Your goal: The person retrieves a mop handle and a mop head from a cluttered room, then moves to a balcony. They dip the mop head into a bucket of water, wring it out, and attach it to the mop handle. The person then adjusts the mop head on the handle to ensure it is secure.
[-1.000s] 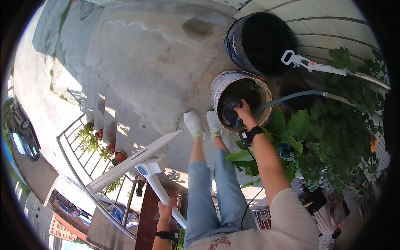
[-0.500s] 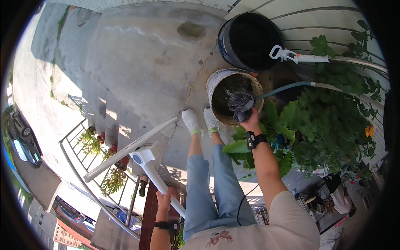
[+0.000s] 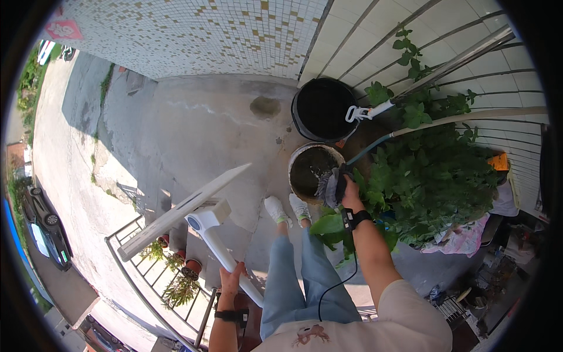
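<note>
Left hand (image 3: 232, 278): fingers wrapped firmly round a white flat-headed pole (image 3: 218, 246). Right hand (image 3: 352, 193), farther out: fingers closed on a bunched dark grey cloth (image 3: 332, 186), held at the near right rim of a white bucket (image 3: 291, 166) containing murky water (image 3: 308, 173). Beyond stands a black bucket (image 3: 295, 119), beside a tiled wall (image 3: 352, 41)

This is an outdoor yard (image 3: 199, 152): beyond the white bucket (image 3: 292, 162) there rises a tiled wall (image 3: 223, 44), to its right grow leafy plants (image 3: 425, 170), to its left spreads concrete ground (image 3: 234, 132), and far left of it stands a parked car (image 3: 51, 234).
</note>
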Demonstrator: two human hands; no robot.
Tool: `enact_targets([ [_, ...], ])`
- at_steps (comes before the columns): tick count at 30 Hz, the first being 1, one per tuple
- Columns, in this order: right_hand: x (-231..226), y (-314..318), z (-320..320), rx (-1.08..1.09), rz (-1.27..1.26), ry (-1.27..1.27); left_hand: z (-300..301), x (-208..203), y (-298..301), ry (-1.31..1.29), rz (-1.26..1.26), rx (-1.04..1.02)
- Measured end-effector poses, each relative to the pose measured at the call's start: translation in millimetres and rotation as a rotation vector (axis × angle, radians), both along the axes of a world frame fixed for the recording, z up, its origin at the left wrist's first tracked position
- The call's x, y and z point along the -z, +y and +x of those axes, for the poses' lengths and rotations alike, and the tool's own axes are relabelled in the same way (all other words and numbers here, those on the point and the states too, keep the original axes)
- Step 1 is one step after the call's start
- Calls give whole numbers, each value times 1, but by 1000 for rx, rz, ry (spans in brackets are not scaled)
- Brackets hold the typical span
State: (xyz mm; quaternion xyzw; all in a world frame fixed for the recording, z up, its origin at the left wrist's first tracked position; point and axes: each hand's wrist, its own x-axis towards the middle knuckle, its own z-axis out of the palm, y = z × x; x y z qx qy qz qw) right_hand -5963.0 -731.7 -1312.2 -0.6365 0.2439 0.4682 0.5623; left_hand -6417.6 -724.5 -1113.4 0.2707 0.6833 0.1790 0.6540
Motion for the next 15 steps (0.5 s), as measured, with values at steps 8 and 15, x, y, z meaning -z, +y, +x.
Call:
enact_targets([
  [8, -128, -10, -13, -167, 318, 173, 40, -118, 82, -105, 304, 171],
  [15, -161, -53, -19, -62, 309, 152, 99, -220, 116, -216, 505, 372],
])
